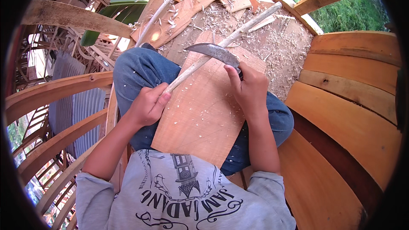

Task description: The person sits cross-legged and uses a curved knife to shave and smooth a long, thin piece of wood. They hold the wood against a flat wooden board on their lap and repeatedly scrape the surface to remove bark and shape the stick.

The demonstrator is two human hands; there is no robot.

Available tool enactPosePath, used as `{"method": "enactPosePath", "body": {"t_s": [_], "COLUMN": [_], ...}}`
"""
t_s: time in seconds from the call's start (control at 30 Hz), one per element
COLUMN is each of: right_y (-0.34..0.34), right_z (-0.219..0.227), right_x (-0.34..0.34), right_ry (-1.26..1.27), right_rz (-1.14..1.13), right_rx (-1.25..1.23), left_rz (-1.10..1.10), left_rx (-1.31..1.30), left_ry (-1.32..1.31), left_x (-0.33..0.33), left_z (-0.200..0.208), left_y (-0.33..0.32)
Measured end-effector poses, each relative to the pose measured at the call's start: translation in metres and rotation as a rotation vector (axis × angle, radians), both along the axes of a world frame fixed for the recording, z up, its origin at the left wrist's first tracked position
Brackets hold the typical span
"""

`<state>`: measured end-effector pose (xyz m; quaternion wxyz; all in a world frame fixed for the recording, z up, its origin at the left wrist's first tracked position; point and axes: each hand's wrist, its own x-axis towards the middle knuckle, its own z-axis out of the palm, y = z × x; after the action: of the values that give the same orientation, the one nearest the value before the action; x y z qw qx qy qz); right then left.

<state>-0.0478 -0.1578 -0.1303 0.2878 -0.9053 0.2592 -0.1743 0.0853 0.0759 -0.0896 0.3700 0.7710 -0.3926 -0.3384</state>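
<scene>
Orange-brown wood hems the scene: a plank wall (345, 98) stands at right, curved rails (64, 87) line the left, and a wooden floor (175, 47) stretches beyond a grey shirt (128, 191) and folded legs (142, 72) in blue jeans. Across the lap lies a wide, flat board (196, 119), its length running away from the body and leaning slightly right. Off to the upper left, a broad green leaf (117, 12) hangs near a long pale strip (161, 15).

Over the board, a pale stick (236, 34) slants from near left to far right, its far end reaching past the board's edge. The left hand (150, 104) is closed around the stick's near end, just beside the left leg. A curved knife (213, 51) crosses the stick short of midway, blade tip pointing left, its handle gripped in the right hand (249, 85). That hand sits to the right of the stick, nearer the crossing than the left; whether steel touches wood cannot be told. Curled shavings (281, 76) litter the floor.
</scene>
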Motion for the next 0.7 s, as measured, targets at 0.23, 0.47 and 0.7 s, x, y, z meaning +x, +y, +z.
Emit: {"method": "enactPosePath", "body": {"t_s": [0.23,0.47,0.7], "right_y": [-0.02,-0.038,-0.025], "right_z": [0.001,0.028,0.024], "right_x": [-0.007,-0.04,-0.025], "right_ry": [0.041,-0.133,0.051], "right_rz": [-0.238,0.255,0.351], "right_rx": [0.18,1.434,1.345], "left_rz": [-0.028,-0.011,-0.007], "left_rx": [0.013,-0.024,-0.018], "left_ry": [-0.003,0.097,0.094], "left_x": [0.002,0.007,0.005], "left_z": [0.002,-0.001,-0.002], "left_y": [0.001,0.003,0.006]}}
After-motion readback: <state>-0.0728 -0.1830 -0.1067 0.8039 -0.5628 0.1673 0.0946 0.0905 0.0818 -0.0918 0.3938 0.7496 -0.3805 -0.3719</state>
